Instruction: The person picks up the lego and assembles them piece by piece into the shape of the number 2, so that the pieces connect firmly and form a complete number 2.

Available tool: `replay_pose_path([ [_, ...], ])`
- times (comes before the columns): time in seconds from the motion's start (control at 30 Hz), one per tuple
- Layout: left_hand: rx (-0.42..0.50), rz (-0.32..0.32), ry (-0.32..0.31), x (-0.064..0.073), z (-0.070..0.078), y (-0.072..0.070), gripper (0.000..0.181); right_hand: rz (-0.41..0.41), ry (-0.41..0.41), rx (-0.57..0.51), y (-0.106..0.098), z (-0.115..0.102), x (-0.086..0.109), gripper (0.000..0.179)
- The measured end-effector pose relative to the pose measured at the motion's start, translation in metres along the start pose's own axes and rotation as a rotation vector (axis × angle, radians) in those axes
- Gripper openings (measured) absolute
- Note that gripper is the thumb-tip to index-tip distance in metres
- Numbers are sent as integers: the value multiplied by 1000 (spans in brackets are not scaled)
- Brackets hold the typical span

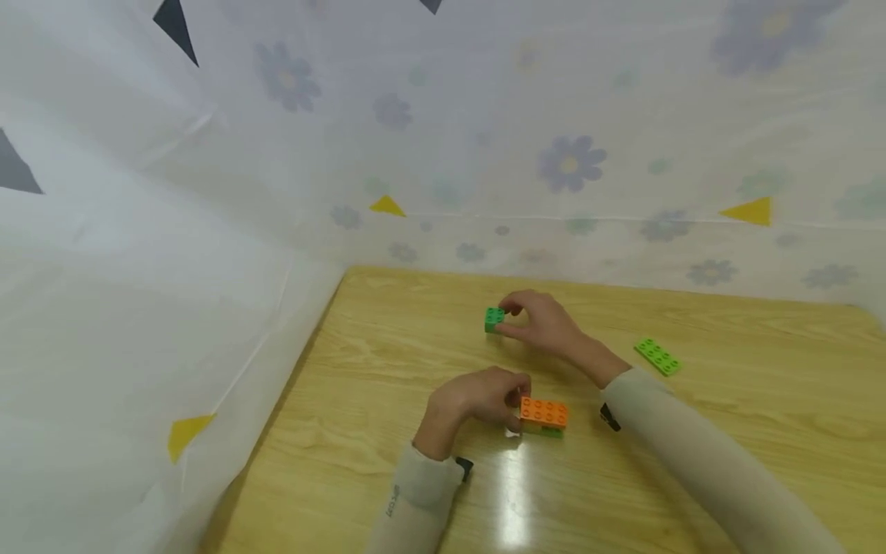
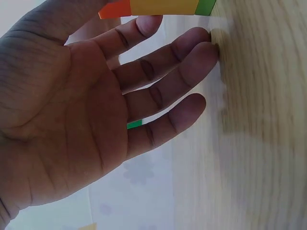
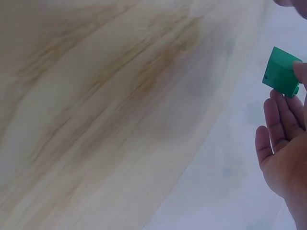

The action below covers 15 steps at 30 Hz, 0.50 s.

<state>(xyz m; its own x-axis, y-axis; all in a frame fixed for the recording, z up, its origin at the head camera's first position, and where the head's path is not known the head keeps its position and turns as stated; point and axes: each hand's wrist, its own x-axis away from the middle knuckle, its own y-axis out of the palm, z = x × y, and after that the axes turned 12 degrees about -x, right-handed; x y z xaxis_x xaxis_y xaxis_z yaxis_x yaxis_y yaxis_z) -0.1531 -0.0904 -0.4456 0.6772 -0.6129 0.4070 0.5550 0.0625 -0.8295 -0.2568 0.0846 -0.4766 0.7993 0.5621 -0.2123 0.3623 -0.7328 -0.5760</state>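
1. Nearest the head camera, the left hand (image 1: pixel 484 400) sits low on the light wooden tabletop (image 1: pixel 388 362), in a pale beige sleeve (image 1: pixel 415 500).
2. Its thumb and fingertips touch the left end of the orange rectangular 2-by-4 studded plastic brick (image 1: pixel 544 412), which is stacked on a green plastic brick (image 1: pixel 552 432) lying on the tabletop.
3. In the left wrist view, that hand's fingers (image 2: pixel 158 96) are stretched nearly straight with the fingertips against the wood, so it steadies the stack rather than wrapping round it.
4. Farther back, the right hand (image 1: pixel 543 323) pinches the small green square 2-by-2 studded plastic brick (image 1: pixel 494 318) between thumb and curled fingers.
5. That small green brick is near the middle of the tabletop, behind and slightly left of the orange brick, well apart from it; whether it rests on the wood or is just above it, I cannot tell.
6. In the right wrist view, the small green brick (image 3: pixel 281 72) sits at the fingertips (image 3: pixel 280 103).
7. Off to the right, a flat light-green 2-by-4 studded plastic plate (image 1: pixel 657 356) lies alone on the tabletop.
8. White sheeting printed with flowers and triangles (image 1: pixel 567 161) walls the tabletop at the back and left.
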Motion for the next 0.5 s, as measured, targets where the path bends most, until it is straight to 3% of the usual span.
replay_pose_path([
  [0.2,-4,29,-32,-2,-8,-1,32,55,-26,-34,-20,-9,23,36],
  [0.5,23,62,-32,-7,-11,-2,35,148,-56,-55,-45,-21,73,33],
])
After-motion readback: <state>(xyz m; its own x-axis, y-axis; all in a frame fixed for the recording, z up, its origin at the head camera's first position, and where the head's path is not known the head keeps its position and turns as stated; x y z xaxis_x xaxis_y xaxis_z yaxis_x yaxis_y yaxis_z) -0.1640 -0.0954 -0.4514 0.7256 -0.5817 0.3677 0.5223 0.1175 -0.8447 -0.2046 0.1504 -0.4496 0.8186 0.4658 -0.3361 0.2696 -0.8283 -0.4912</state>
